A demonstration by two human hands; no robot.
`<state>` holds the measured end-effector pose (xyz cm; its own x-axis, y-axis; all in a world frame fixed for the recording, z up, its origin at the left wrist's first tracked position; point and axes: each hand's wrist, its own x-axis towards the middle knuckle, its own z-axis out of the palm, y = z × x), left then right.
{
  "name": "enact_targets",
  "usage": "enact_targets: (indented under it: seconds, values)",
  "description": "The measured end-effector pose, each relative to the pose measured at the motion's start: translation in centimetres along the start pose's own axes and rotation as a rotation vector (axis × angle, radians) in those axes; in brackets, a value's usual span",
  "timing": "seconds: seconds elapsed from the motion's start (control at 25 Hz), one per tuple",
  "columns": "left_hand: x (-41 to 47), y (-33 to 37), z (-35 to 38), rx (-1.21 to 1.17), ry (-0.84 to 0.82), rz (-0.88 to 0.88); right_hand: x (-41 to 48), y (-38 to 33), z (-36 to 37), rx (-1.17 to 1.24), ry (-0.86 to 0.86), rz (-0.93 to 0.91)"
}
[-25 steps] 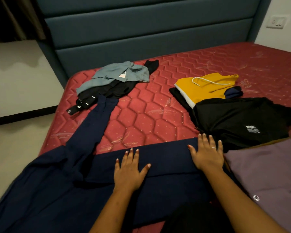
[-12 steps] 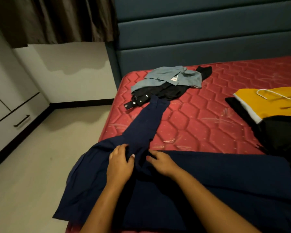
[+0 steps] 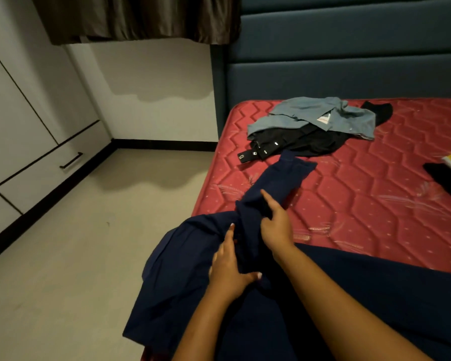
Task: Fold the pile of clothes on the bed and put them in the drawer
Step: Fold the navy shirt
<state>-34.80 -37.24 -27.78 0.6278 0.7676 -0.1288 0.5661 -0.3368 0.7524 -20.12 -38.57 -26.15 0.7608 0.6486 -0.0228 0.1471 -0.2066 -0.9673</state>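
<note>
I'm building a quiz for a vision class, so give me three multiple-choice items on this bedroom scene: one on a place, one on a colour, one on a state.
1. Where does the light blue shirt lie? A on the floor; B on a black garment near the headboard; C on a chair.
2. What colour is the spread garment that both hands touch? A navy; B yellow; C white.
3. How is the drawer with the black handle? A pulled out; B closed; C removed.
Key: B, it drapes over the black garment on the mattress; A, the left hand and right hand are on navy cloth; B, its front sits flush with the cabinet.
</note>
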Motion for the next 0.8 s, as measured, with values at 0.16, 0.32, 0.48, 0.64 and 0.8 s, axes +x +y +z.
enact_targets:
  seconds: [0.16,0.32,0.48,0.64,0.8]
  values:
    - [-2.1,0.8,-4.3,-0.711,0.102,-0.102,-7.5,-2.3,1.3,-0.297,-0.254,-0.449]
    - [-4.9,0.8,-9.2,-1.001,0.17,-0.228,-15.0,-3.4,1.4,-0.306,-0.454,-0.453]
    - [-9.5,-0.3,-11.9,-0.83,0.216,-0.266,-18.9,-3.7,2.0,-0.203,-0.671,-0.435]
    - [-11.4,-2.5,-12.5,-0.699,0.247,-0.288,-18.6,-3.0,3.2,0.085,-0.496,-0.138]
    - [-12.1,-2.8,-11.8,-0.586,0.216,-0.272,-15.7,-3.1,3.7,0.259,-0.213,0.326]
